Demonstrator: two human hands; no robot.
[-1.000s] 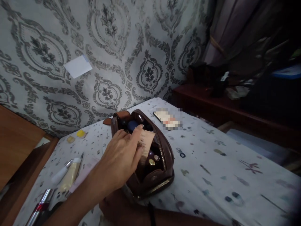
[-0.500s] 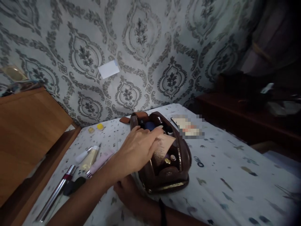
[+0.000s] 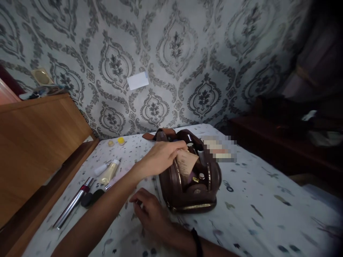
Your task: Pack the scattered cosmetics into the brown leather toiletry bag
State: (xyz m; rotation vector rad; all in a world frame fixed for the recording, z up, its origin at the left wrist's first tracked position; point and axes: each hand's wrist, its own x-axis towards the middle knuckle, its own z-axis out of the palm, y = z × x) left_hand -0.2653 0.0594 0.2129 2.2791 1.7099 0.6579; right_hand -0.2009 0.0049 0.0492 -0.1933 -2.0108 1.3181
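My left hand (image 3: 158,157) reaches over the open brown handbag (image 3: 193,196). Its thumb and fingers pinch the upper edge of a flat beige packet (image 3: 186,162) with small dark print, whose lower end is down inside the bag. Also in the bag are a white-capped item (image 3: 202,176), a small gold-coloured item (image 3: 195,179) and a dark tube with a white part (image 3: 200,156). My right hand (image 3: 150,210), with a black band at the wrist, lies on the patterned cloth just left of the bag. Its fingers are loosely bent and apart, with nothing visible in them.
Left on the cloth lie a silver tube (image 3: 73,203), dark round items (image 3: 92,198), a cream tube (image 3: 109,172) and a white tube (image 3: 102,168). Small yellow-lidded jars (image 3: 121,140) stand farther back. A wooden panel (image 3: 45,142) borders the left; a blurred-out item (image 3: 219,149) lies right.
My left hand has shifted slightly, and more of the packet's printed face shows. My right hand has come out from under the left forearm, away from the bag's side. The view has turned left.
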